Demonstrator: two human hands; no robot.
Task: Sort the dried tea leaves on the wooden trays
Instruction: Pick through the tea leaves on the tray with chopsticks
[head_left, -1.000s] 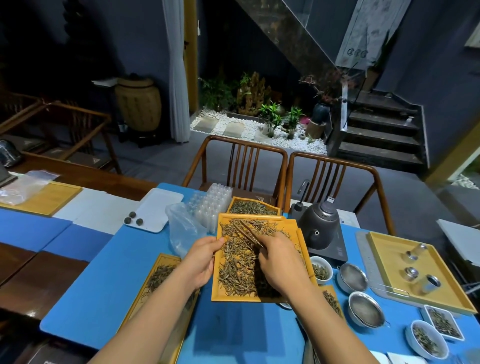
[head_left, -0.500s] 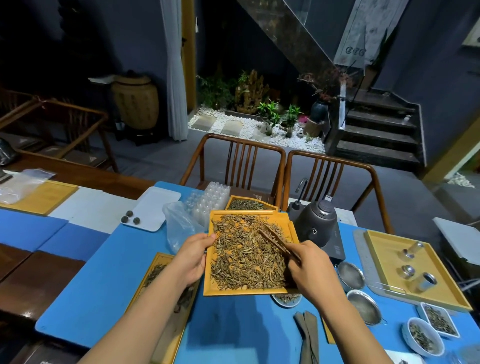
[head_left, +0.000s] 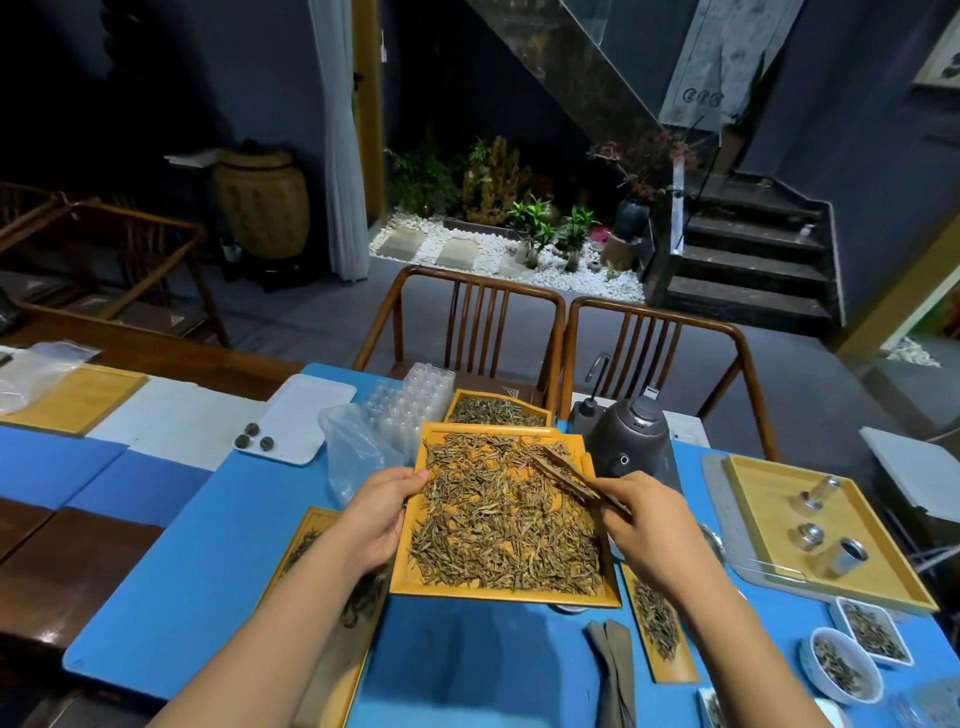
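Observation:
A yellow wooden tray (head_left: 498, 592) covered with dried tea leaves (head_left: 504, 519) is held up above the blue table. My left hand (head_left: 374, 514) grips its left rim, thumb on top. My right hand (head_left: 649, 525) sits at the tray's right rim and holds brown wooden tongs (head_left: 563, 473) whose tips lie over the leaves at the upper right. A second leaf-filled tray (head_left: 496, 410) stands behind it. Narrow trays with leaves lie at the lower left (head_left: 317, 535) and lower right (head_left: 660, 623).
A dark kettle (head_left: 628, 441) on a base stands right of the held tray. Further right, a big tray (head_left: 779, 519) carries small metal tins. White bowls of leaves (head_left: 841, 665) sit at the lower right. A plastic bag (head_left: 353, 457), clear cups and a white tray lie to the left. Two chairs stand behind.
The tea leaves spread out across the tray. My right hand slid from over the leaves to the right rim, taking the tongs with it. The tray turned squarer to me.

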